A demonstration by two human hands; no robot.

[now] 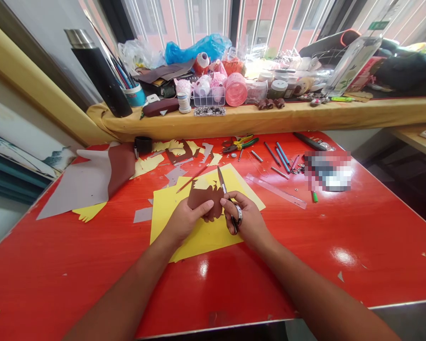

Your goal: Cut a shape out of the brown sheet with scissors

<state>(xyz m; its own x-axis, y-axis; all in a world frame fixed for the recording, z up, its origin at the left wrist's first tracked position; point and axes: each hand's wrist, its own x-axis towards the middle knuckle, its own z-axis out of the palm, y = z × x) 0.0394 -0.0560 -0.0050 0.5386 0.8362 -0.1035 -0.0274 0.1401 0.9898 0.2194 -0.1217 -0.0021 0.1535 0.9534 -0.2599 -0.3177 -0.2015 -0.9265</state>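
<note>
Centre frame: brown piece (204, 195) and scissors (223, 182) in hand, over yellow sheet (199, 239) on red table (92, 265).
Left hand (186, 220) pinches brown piece at its lower edge, thumb on top. Right hand (244, 219) closed around scissors' handles, blades pointing up-frame beside the piece. Upper left, on ledge (305, 116): blue cup (135, 95) holding pens (122, 73). Upper centre: clear box (208, 98), small pink and white bits inside, too small to tell.

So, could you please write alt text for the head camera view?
The left hand holds a brown cut-out while the right hand grips scissors beside it, above a yellow sheet on a red table. Paper scraps, pens and a ruler lie behind.
</note>
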